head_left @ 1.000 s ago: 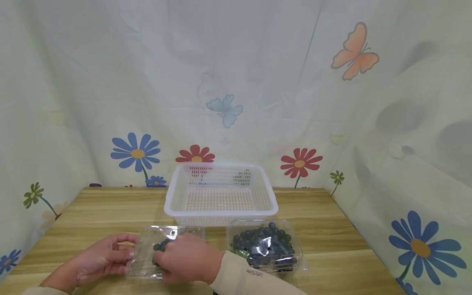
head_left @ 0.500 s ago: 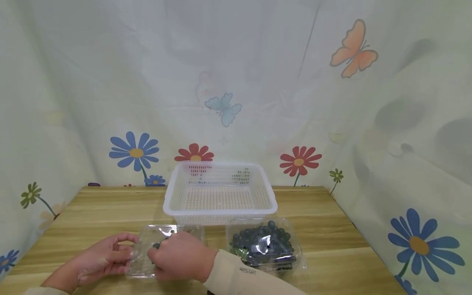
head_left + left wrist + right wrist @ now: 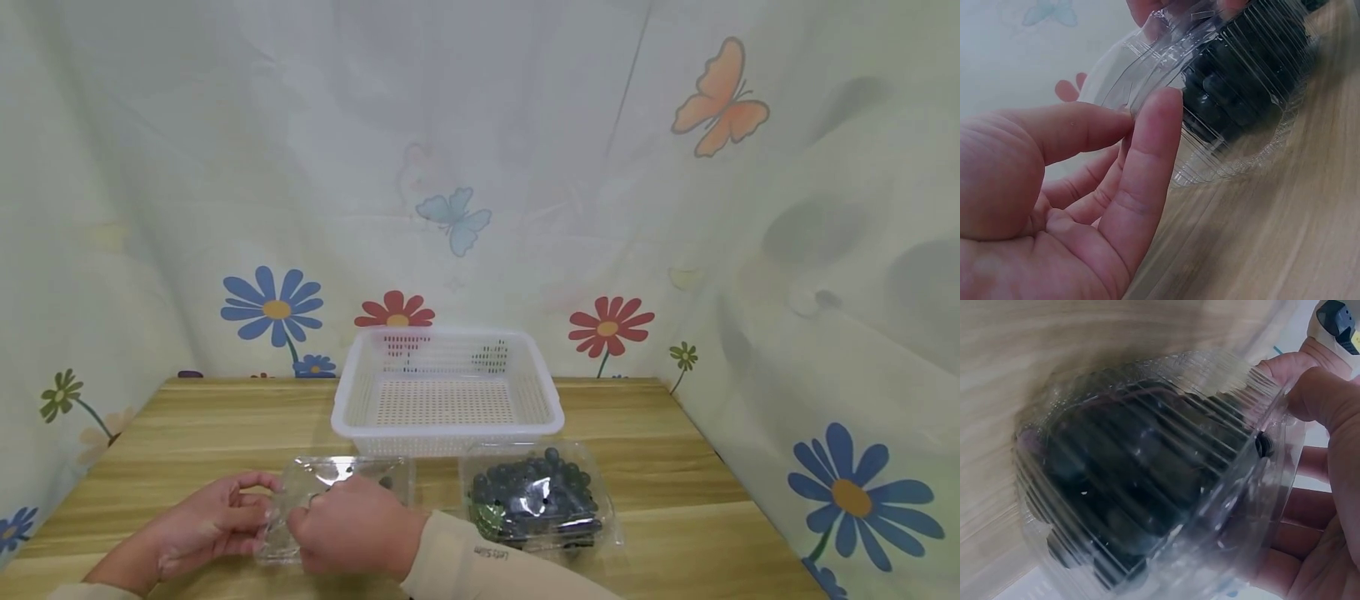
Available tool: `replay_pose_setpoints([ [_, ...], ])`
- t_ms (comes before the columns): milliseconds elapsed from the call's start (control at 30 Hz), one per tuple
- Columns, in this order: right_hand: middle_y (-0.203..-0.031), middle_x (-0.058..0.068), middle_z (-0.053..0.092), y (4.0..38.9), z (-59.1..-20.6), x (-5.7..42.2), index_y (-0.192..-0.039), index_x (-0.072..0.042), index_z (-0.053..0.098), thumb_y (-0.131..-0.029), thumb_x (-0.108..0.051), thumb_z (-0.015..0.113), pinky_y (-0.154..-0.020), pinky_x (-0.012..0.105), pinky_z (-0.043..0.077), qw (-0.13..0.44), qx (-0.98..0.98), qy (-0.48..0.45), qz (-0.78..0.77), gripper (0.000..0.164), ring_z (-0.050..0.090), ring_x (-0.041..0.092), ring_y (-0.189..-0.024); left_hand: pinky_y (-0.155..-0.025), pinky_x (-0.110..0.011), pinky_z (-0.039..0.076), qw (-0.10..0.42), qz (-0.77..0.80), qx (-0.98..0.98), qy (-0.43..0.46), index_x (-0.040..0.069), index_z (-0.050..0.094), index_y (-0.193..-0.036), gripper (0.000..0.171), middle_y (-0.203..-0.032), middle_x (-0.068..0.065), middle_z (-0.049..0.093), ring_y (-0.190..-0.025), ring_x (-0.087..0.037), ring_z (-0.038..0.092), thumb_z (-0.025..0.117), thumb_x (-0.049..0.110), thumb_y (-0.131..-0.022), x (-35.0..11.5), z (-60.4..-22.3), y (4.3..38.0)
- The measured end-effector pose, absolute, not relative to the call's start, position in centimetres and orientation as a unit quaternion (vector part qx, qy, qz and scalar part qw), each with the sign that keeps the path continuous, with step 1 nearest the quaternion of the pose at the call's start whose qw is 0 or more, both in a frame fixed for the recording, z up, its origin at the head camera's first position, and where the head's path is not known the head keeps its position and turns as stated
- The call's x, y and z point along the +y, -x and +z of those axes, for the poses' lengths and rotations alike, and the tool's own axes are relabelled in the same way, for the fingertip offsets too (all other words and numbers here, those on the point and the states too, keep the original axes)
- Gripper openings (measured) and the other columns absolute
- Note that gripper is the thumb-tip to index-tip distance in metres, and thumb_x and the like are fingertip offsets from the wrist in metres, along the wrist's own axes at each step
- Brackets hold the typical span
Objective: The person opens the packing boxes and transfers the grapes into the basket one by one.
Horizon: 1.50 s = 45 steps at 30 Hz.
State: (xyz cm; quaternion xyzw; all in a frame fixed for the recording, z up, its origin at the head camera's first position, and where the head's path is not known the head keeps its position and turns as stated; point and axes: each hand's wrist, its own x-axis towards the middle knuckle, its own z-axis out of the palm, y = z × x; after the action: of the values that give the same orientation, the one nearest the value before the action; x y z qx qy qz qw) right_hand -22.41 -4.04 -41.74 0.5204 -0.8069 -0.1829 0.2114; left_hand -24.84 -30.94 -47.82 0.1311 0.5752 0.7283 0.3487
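A clear plastic fruit box (image 3: 313,477) lies at the front left of the table in the head view. Dark grapes (image 3: 1235,81) fill it, seen through its ribbed wall. My left hand (image 3: 206,521) pinches the box's left edge between thumb and index finger. Across the top of the same box reaches my right hand (image 3: 360,529), hiding much of it. In the right wrist view its thumb and fingers (image 3: 1304,506) grip the box's rim from both sides. Whether the lid is lifted cannot be made out.
Just right of the right forearm sits a second clear box (image 3: 609,525), closed over dark grapes (image 3: 525,492). Behind both boxes stands a white perforated basket (image 3: 448,432). A flower-print curtain (image 3: 480,125) hangs behind the wooden table (image 3: 675,500).
The right hand has slid left across the box toward the left hand, uncovering a grape on its right side. The left hand keeps its place.
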Motion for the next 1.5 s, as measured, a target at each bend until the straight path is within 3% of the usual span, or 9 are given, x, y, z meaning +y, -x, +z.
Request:
replay_pose_setpoints([
  [133,-0.063,-0.02,0.055,22.31,-42.01,-4.01,-0.083,-0.031,0.055,-0.092,-0.044,0.06,-0.042,0.022,0.032,0.245,-0.798,-0.518,-0.185,0.017,0.046,0.0,-0.048,-0.084,-0.031,0.063,0.346,0.727,0.576,-0.138,0.016,0.051,-0.128,0.024,-0.11,-0.006,0.076,-0.097,-0.016,0.073,0.046,0.005,-0.108,-30.95,-47.96,24.91],
  [600,-0.057,-0.021,0.048,22.3,-42.43,-4.12,-0.082,-0.034,0.055,-0.095,-0.047,0.059,-0.039,0.022,0.03,0.225,-0.803,-0.518,-0.19,0.019,0.043,-0.001,-0.047,-0.084,-0.029,0.062,0.362,0.736,0.558,-0.126,0.022,0.052,-0.126,0.026,-0.109,-0.003,0.076,-0.096,-0.014,0.072,0.043,0.005,-0.108,-30.87,-47.99,24.94],
  [1000,-0.053,-0.02,0.042,22.48,-42.68,-4.03,-0.075,-0.032,0.051,-0.093,-0.043,0.059,-0.038,0.023,0.026,0.251,-0.797,-0.521,-0.176,0.022,0.039,-0.001,-0.045,-0.085,-0.028,0.062,0.362,0.74,0.554,-0.123,0.024,0.052,-0.127,0.026,-0.105,0.001,0.075,-0.094,-0.012,0.07,0.042,0.007,-0.109,-30.76,-48.01,24.83],
  [1200,-0.056,-0.021,0.045,22.49,-42.55,-3.94,-0.076,-0.032,0.051,-0.092,-0.044,0.059,-0.039,0.021,0.03,0.266,-0.791,-0.522,-0.175,0.021,0.037,-0.001,-0.045,-0.083,-0.028,0.062,0.357,0.74,0.553,-0.14,0.023,0.051,-0.126,0.028,-0.103,0.001,0.075,-0.094,-0.012,0.071,0.042,0.003,-0.108,-30.72,-48.22,24.91],
  [1500,-0.063,-0.02,0.053,22.67,-42.2,-3.9,-0.086,-0.032,0.055,-0.094,-0.047,0.059,-0.043,0.02,0.037,0.222,-0.814,-0.513,-0.158,0.018,0.04,-0.002,-0.049,-0.082,-0.026,0.062,0.358,0.738,0.552,-0.149,0.022,0.051,-0.127,0.029,-0.105,-0.001,0.075,-0.095,-0.012,0.072,0.039,0.002,-0.109,-30.58,-48.02,24.91],
])
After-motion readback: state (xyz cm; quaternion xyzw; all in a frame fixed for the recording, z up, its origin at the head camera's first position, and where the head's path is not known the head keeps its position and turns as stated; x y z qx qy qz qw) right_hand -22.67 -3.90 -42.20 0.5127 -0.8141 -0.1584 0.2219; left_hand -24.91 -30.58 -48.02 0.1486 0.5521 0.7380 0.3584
